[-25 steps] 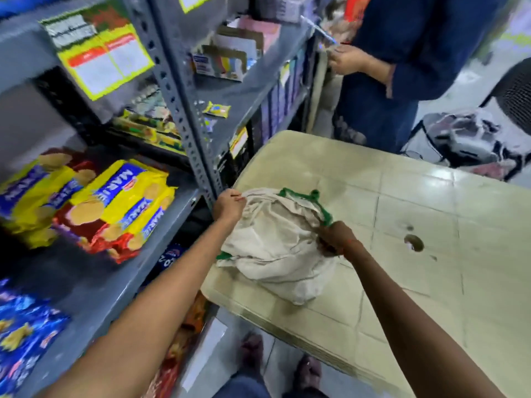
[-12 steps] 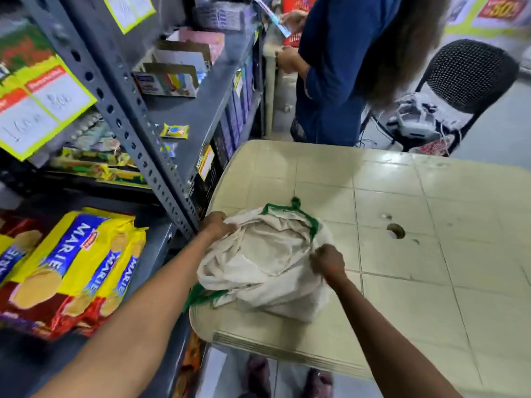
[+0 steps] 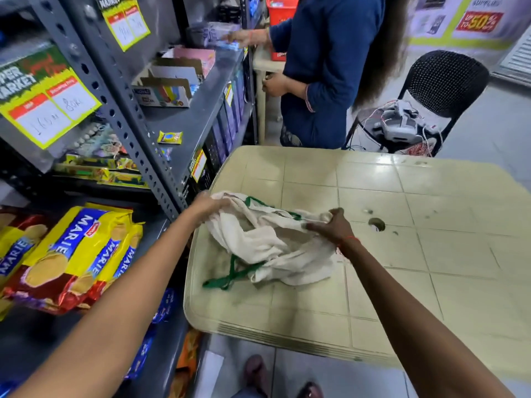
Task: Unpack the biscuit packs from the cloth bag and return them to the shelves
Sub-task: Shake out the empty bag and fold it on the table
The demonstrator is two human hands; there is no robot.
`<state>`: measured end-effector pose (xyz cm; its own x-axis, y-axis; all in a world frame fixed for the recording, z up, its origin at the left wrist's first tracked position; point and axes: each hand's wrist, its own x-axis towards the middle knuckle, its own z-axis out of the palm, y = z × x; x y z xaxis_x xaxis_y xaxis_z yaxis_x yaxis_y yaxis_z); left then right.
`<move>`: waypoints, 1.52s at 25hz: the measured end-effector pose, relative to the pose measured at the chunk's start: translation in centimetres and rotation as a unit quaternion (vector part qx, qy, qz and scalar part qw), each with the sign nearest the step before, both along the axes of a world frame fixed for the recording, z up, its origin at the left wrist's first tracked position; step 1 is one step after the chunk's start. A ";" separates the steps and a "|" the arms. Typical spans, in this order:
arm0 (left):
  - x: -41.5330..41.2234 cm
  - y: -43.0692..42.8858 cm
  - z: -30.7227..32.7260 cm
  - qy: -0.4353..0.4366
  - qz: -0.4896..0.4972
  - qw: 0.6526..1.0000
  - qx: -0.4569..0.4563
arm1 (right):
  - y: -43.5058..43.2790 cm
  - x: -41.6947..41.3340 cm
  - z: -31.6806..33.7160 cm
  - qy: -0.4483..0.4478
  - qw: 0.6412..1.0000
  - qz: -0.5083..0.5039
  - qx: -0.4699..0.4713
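A cream cloth bag [image 3: 267, 248] with green handles lies crumpled and flat on the left part of a pale plastic table [image 3: 402, 254]. My left hand [image 3: 209, 203] grips the bag's left edge by the shelf post. My right hand [image 3: 330, 226] pinches the bag's right edge, and the cloth is stretched between the two. No pack shows inside the bag. Yellow and red Marie biscuit packs [image 3: 77, 254] lie stacked on the grey shelf [image 3: 161, 340] to the left.
A grey metal rack [image 3: 126, 133] with price cards and small boxes stands left of the table. A person in dark blue [image 3: 324, 73] stands beyond the table's far edge. A black chair [image 3: 436, 90] holding a device and wires sits at the back right.
My hands have spread apart, pulling the bag wider and flatter on the table. A green handle now trails toward the near edge. The view has tilted up and right.
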<state>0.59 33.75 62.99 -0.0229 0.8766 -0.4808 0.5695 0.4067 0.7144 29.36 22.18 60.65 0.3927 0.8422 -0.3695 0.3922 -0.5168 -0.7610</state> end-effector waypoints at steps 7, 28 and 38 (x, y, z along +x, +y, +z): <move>0.4 -3.3 3.1 0.383 -0.069 0.913 0.125 | -3.3 5.9 2.5 -0.459 0.885 0.068 -0.024; -1.0 -4.8 19.4 0.209 -0.059 0.973 0.076 | -4.3 11.7 18.7 -0.393 0.919 0.000 0.024; 0.6 -0.1 26.2 -0.169 0.174 0.902 0.358 | -0.5 9.8 24.9 0.142 0.842 -0.309 0.420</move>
